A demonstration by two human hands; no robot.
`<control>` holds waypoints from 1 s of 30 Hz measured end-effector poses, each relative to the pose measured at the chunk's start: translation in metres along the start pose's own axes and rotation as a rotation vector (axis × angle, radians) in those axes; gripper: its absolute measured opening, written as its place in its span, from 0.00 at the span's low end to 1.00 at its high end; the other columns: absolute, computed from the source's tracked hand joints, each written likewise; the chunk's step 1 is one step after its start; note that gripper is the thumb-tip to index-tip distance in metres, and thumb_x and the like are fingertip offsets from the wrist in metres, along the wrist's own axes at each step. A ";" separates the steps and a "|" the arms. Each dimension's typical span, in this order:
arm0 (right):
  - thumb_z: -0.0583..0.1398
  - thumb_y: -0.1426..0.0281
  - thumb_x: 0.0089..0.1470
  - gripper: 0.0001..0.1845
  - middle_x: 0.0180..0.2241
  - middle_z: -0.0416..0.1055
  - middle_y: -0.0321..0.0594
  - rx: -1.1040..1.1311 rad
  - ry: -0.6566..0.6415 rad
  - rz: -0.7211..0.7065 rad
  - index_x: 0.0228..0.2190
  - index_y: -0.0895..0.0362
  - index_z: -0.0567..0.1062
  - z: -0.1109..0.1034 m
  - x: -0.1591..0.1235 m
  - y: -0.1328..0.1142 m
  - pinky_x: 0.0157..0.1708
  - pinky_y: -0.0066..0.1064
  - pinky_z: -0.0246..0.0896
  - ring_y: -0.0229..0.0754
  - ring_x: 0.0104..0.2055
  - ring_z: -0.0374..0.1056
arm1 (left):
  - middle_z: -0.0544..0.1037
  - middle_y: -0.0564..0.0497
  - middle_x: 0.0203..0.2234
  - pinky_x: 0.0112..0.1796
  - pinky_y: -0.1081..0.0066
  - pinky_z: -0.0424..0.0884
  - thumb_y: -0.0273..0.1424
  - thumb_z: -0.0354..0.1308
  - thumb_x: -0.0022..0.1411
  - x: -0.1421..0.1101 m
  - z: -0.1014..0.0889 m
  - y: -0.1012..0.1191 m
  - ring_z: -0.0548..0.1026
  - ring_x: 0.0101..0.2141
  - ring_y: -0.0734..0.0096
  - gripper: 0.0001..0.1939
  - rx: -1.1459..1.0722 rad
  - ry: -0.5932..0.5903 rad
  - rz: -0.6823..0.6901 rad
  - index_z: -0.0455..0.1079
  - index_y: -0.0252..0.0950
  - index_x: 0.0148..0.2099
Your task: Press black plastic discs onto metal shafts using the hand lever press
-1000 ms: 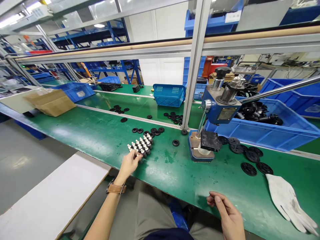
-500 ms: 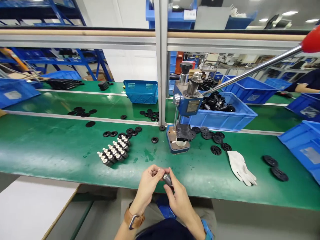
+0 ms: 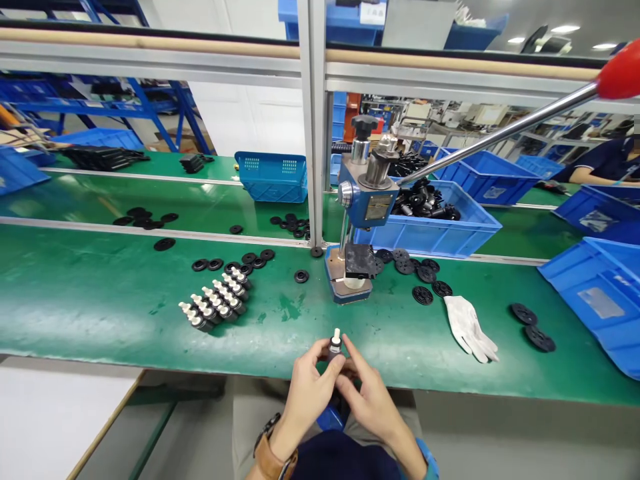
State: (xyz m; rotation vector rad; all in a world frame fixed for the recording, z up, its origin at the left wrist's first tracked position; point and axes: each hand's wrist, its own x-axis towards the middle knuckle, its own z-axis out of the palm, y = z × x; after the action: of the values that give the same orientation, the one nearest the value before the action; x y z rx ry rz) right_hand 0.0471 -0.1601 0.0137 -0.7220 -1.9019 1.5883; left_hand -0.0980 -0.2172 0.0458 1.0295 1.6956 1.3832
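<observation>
Both hands meet at the near edge of the green bench. My left hand (image 3: 307, 390) and my right hand (image 3: 367, 397) pinch one small black cylindrical part with a white tip (image 3: 335, 345), held upright between the fingertips. To the left on the bench lies a neat cluster of several like parts (image 3: 215, 303). A blue hand press (image 3: 363, 220) with a long steel lever and red knob (image 3: 620, 70) stands straight ahead, past the held part.
Black discs (image 3: 423, 293) and rings (image 3: 301, 275) lie scattered around the press. A white glove (image 3: 467, 327) rests right of it. Blue bins (image 3: 435, 230) hold black parts; another bin (image 3: 600, 300) sits at far right. Another person's arm (image 3: 600, 170) shows at the far right.
My left hand picked one part from the cluster and brought it to my right hand. The part now stands upright between both hands' fingertips. The view swung right.
</observation>
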 end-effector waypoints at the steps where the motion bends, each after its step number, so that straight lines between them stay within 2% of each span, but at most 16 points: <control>1: 0.57 0.58 0.69 0.36 0.46 0.80 0.47 -0.009 0.039 0.005 0.72 0.54 0.57 -0.007 0.000 -0.002 0.49 0.39 0.75 0.46 0.44 0.78 | 0.84 0.46 0.41 0.46 0.62 0.73 0.34 0.62 0.66 0.000 -0.005 0.002 0.80 0.42 0.57 0.10 0.092 -0.012 0.036 0.77 0.38 0.48; 2: 0.58 0.58 0.69 0.34 0.44 0.79 0.46 -0.011 0.089 0.007 0.70 0.54 0.61 -0.013 0.000 -0.003 0.48 0.37 0.75 0.45 0.43 0.77 | 0.84 0.47 0.40 0.45 0.62 0.73 0.33 0.63 0.65 -0.001 -0.010 0.004 0.80 0.41 0.58 0.09 0.182 -0.029 0.078 0.78 0.39 0.47; 4: 0.60 0.57 0.67 0.32 0.46 0.78 0.46 0.030 0.148 0.009 0.67 0.53 0.66 -0.024 0.002 -0.007 0.48 0.36 0.74 0.45 0.45 0.76 | 0.83 0.48 0.38 0.43 0.63 0.72 0.31 0.64 0.65 -0.003 -0.017 0.009 0.79 0.40 0.58 0.08 0.320 -0.075 0.166 0.78 0.40 0.46; 7: 0.65 0.56 0.63 0.26 0.50 0.78 0.46 0.148 0.091 0.032 0.59 0.52 0.75 -0.033 0.005 -0.013 0.50 0.35 0.73 0.45 0.47 0.76 | 0.83 0.47 0.39 0.43 0.63 0.72 0.32 0.63 0.66 -0.007 -0.020 0.014 0.80 0.40 0.57 0.09 0.405 -0.142 0.276 0.77 0.41 0.49; 10: 0.68 0.55 0.59 0.20 0.41 0.80 0.43 0.260 0.054 0.107 0.48 0.53 0.82 -0.033 0.006 -0.016 0.44 0.32 0.72 0.43 0.41 0.76 | 0.83 0.47 0.41 0.43 0.63 0.73 0.32 0.64 0.66 -0.011 -0.020 0.017 0.80 0.42 0.57 0.11 0.419 -0.137 0.311 0.74 0.41 0.51; 12: 0.69 0.53 0.58 0.20 0.36 0.79 0.41 0.320 0.058 0.149 0.45 0.54 0.82 -0.032 0.005 -0.016 0.40 0.30 0.71 0.41 0.38 0.75 | 0.83 0.48 0.38 0.41 0.64 0.73 0.33 0.65 0.66 -0.013 -0.020 0.019 0.81 0.39 0.59 0.09 0.430 -0.119 0.304 0.73 0.40 0.47; 14: 0.70 0.53 0.56 0.21 0.35 0.79 0.40 0.361 0.057 0.160 0.44 0.54 0.82 -0.030 0.004 -0.015 0.39 0.28 0.70 0.39 0.36 0.74 | 0.82 0.50 0.34 0.37 0.66 0.72 0.33 0.65 0.66 -0.015 -0.020 0.020 0.80 0.35 0.60 0.07 0.449 -0.112 0.303 0.71 0.40 0.43; 18: 0.71 0.54 0.56 0.19 0.35 0.79 0.38 0.384 0.049 0.153 0.43 0.53 0.83 -0.030 0.003 -0.014 0.38 0.28 0.70 0.38 0.35 0.73 | 0.80 0.52 0.31 0.34 0.67 0.69 0.34 0.64 0.66 -0.017 -0.020 0.024 0.78 0.32 0.62 0.06 0.480 -0.131 0.279 0.69 0.40 0.41; 30: 0.66 0.56 0.63 0.16 0.38 0.83 0.43 0.066 0.035 -0.037 0.45 0.53 0.84 -0.036 -0.001 -0.014 0.39 0.29 0.73 0.42 0.38 0.78 | 0.80 0.53 0.29 0.34 0.68 0.69 0.36 0.61 0.66 -0.017 -0.016 0.028 0.78 0.31 0.63 0.06 0.395 -0.195 0.093 0.67 0.41 0.39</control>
State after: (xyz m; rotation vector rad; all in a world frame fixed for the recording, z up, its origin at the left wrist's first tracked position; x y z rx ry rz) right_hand 0.0730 -0.1380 0.0328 -0.6787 -1.8191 1.5981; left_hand -0.1005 -0.2361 0.0764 1.4274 1.8305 0.9821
